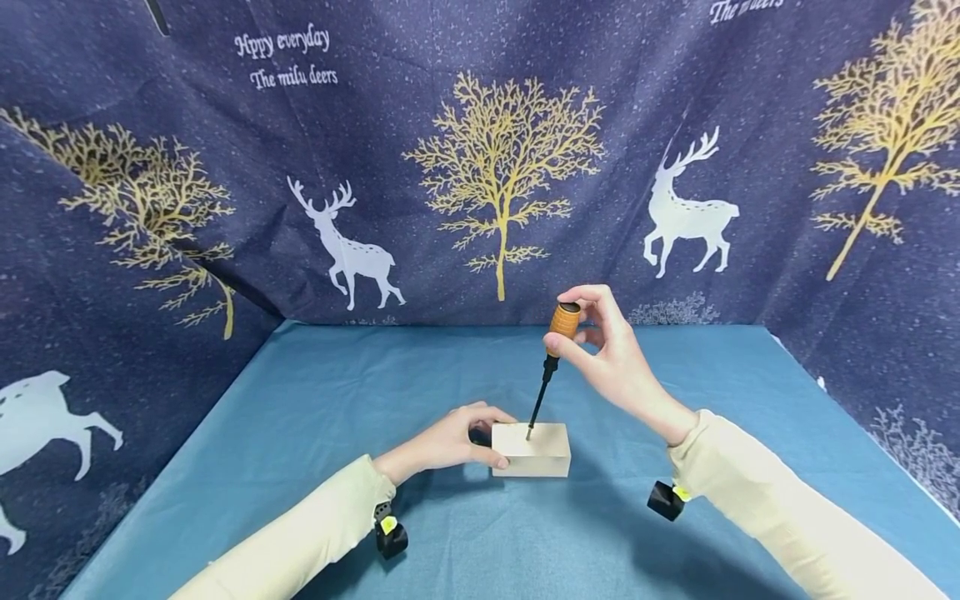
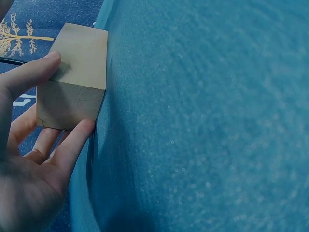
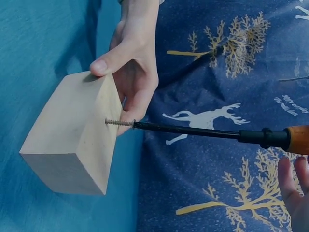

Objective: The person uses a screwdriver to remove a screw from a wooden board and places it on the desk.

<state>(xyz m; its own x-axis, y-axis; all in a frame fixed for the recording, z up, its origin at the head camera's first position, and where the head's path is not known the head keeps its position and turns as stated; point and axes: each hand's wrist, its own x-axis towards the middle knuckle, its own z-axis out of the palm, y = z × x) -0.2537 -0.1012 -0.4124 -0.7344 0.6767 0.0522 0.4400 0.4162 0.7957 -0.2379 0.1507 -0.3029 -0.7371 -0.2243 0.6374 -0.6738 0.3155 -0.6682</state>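
We pinch screwdriver (image 1: 552, 363) by orange handle (image 1: 563, 323) in right hand (image 1: 615, 354). Below those fingers, tip meets screw (image 3: 119, 123) standing in wooden block (image 1: 531, 450). Left hand (image 1: 453, 437): thumb and fingers clamped on block's end. Beneath fingers, blue cloth (image 1: 337, 375).

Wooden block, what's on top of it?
A screw sticks up there, with the screwdriver at its head. Any part sunk inside the block is covered and can't be seen.

Smooth matt wooden block (image 1: 531, 465), threaded metal screw (image 3: 119, 123), wrinkled cloth backdrop (image 1: 517, 42)
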